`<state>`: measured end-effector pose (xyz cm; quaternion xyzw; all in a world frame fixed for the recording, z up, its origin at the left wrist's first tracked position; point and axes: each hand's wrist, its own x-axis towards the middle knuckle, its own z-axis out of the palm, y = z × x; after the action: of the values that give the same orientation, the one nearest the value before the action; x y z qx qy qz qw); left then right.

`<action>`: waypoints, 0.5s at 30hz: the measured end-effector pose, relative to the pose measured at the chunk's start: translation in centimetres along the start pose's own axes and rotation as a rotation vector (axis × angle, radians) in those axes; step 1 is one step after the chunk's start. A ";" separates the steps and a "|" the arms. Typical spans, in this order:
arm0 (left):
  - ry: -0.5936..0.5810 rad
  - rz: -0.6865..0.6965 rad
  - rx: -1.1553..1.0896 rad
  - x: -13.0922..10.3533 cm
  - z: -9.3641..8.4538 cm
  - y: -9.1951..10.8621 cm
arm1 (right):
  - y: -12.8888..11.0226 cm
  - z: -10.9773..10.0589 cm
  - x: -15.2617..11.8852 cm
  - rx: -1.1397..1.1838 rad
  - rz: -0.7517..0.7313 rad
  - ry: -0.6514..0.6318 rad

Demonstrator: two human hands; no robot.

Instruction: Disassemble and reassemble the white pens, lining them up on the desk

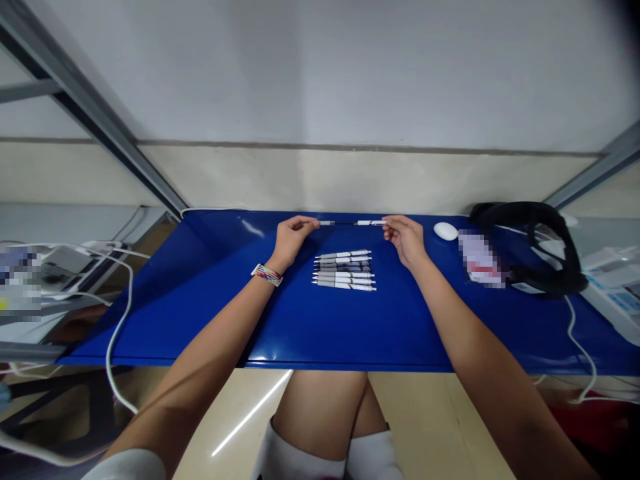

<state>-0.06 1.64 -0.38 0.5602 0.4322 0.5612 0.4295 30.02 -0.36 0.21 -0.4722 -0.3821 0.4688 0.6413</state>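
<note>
Between my hands, near the back of the blue table [320,327], a pen is in two pieces joined by a thin dark refill [345,223]. My left hand [296,239] pinches the grey front barrel [327,223] at its left end. The white rear barrel [371,223] is held at its right end by the fingertips of my right hand [404,239]. Just below, several white and grey pens [344,277] lie side by side in a row, tips pointing left. One or more darker pens lie among them.
A white oval object [445,231] lies right of my right hand, beside a blurred phone-like item [481,260]. Farther right is a black headset strap [555,227]. White cables [123,327] hang over the left side. Metal posts [115,133] frame the table.
</note>
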 end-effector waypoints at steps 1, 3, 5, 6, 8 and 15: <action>-0.003 0.000 0.000 0.0 0.0 0.0 | 0.1 0.0 0.0 0.000 -0.004 -0.002; -0.013 0.001 -0.002 0.0 0.0 -0.1 | 0.2 -0.1 0.0 0.000 -0.011 -0.010; -0.023 -0.002 0.003 0.0 -0.1 -0.2 | 0.3 0.0 -0.1 -0.002 -0.011 -0.027; -0.029 -0.004 0.010 0.0 -0.1 -0.2 | 0.4 0.1 -0.2 -0.005 -0.011 -0.043; -0.058 -0.013 0.031 -0.1 0.0 -0.2 | 0.4 0.5 -0.5 -0.023 -0.015 -0.101; -0.140 0.017 0.102 -0.4 0.0 0.3 | 0.1 1.4 -1.6 -0.218 -0.110 -0.290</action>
<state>-0.03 1.20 -0.15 0.6230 0.4242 0.5015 0.4247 28.26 -1.57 0.39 -0.4448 -0.5443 0.4520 0.5491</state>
